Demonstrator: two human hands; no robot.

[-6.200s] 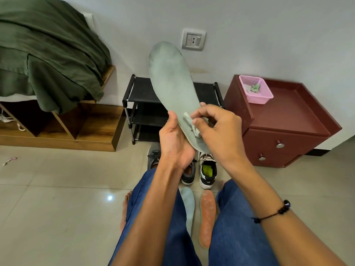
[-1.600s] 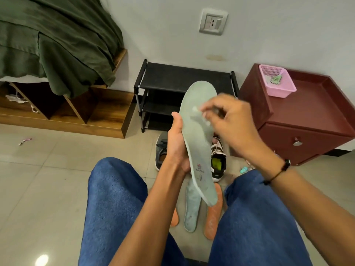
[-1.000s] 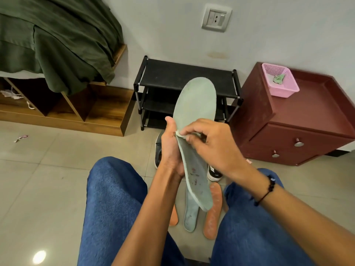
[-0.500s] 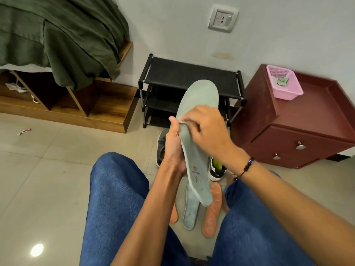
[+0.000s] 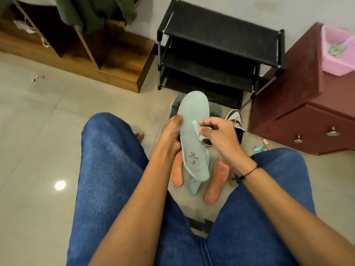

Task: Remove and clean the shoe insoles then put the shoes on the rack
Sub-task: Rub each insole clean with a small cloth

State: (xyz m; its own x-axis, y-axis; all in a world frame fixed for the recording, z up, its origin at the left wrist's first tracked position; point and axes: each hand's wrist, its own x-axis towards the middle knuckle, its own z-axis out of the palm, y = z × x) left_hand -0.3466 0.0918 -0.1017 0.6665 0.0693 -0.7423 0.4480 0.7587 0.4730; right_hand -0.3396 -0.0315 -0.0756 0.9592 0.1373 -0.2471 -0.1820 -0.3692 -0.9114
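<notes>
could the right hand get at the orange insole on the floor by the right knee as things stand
Probably not yet: the right hand pinches a wipe against the grey insole. The orange insole lies uncovered just below it, so the way looks free.

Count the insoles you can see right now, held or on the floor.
4. One pale green insole is held in the hands; on the floor below lie a second pale green insole, a left orange insole and a right orange insole. Others may be hidden.
</notes>
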